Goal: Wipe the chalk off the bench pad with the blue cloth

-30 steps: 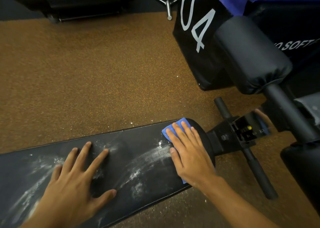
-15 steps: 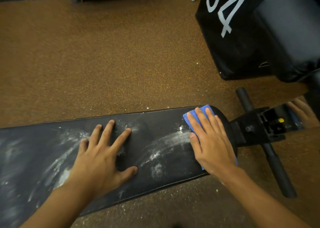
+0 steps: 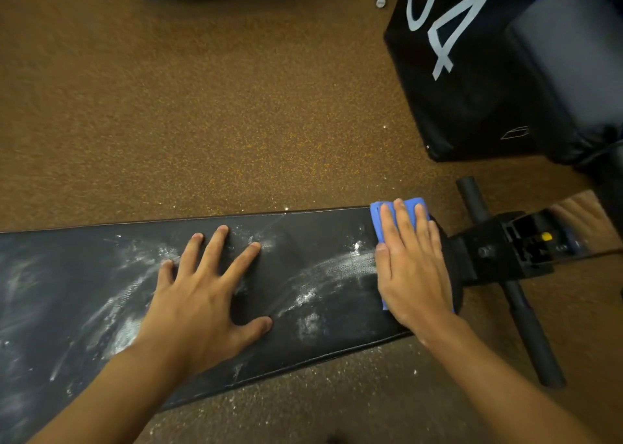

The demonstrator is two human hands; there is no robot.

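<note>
A long black bench pad [image 3: 303,238] runs from the left edge to the right, streaked with white chalk [image 3: 340,265]. The blue cloth [image 3: 379,221] lies flat on the pad's right end. My right hand [image 3: 413,268] presses on it with straight fingers, covering most of it. My left hand [image 3: 205,295] rests flat on the middle of the pad, fingers spread, beside more chalk smears [image 3: 124,329].
Brown speckled rubber floor [image 3: 219,106] surrounds the bench, with chalk dust by the pad's near edge. A black bench frame with a crossbar [image 3: 526,322] sits right of the pad. A black padded box marked "04" [image 3: 451,82] and a dark roller pad [image 3: 573,72] stand at upper right.
The camera view has shifted, so the bench appears further right and higher. My right hand with the cloth has stayed at the pad's right end; my left hand stays flat on the pad.
</note>
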